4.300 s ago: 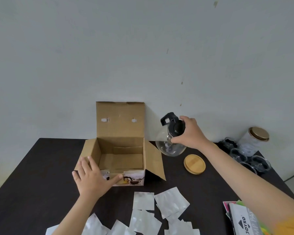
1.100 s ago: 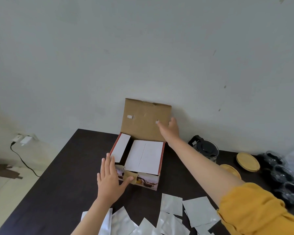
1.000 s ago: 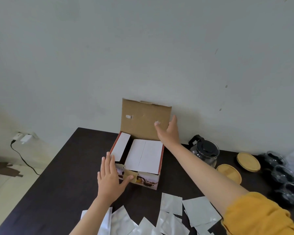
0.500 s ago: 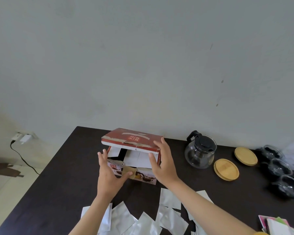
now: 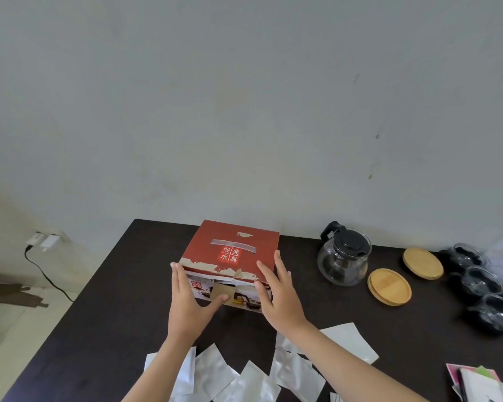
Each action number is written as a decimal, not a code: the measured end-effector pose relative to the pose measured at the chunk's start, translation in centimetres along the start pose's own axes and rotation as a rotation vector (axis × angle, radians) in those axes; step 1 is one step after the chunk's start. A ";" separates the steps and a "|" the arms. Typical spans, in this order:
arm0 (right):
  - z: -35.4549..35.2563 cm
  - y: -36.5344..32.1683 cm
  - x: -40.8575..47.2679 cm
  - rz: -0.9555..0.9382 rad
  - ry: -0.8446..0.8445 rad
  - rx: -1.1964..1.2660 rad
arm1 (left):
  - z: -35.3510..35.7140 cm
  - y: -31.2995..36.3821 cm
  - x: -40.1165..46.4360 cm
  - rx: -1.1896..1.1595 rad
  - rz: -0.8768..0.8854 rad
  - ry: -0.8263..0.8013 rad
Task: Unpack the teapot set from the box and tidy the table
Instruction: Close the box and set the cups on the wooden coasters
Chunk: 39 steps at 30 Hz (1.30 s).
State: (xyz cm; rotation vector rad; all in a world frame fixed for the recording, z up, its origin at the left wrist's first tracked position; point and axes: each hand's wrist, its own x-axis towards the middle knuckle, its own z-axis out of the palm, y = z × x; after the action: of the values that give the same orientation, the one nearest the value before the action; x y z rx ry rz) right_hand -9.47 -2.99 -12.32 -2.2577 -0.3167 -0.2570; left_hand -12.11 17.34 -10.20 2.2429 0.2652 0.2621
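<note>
The left hand (image 5: 186,303) and right hand (image 5: 278,294), fingers flat and spread, press the red cardboard box (image 5: 233,250) between them; its lid reads 经典水具. Right of the right hand stands the glass teapot with black lid (image 5: 343,258).

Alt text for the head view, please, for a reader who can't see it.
Both hands, left hand and right hand, press on the closed red box on a dark table; a glass teapot stands to its right.
</note>
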 end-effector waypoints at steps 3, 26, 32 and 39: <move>0.0 -0.1 0.0 0.001 0.024 0.027 | -0.1 0.0 0.0 0.029 0.015 -0.016; 0.4 -0.5 -0.2 0.063 0.044 0.101 | 0.3 0.6 0.7 0.243 -0.034 -0.104; 0.3 -0.6 0.1 0.099 0.116 0.143 | 0.4 0.6 0.6 0.252 -0.028 -0.106; 0.5 -0.2 -0.1 0.072 0.094 0.076 | 0.7 0.5 0.1 0.251 -0.027 -0.103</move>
State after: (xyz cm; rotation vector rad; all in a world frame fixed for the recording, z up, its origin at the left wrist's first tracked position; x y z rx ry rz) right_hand -9.64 -2.50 -12.49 -2.1699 -0.1927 -0.3073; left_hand -11.72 16.51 -10.25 2.4896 0.2861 0.1027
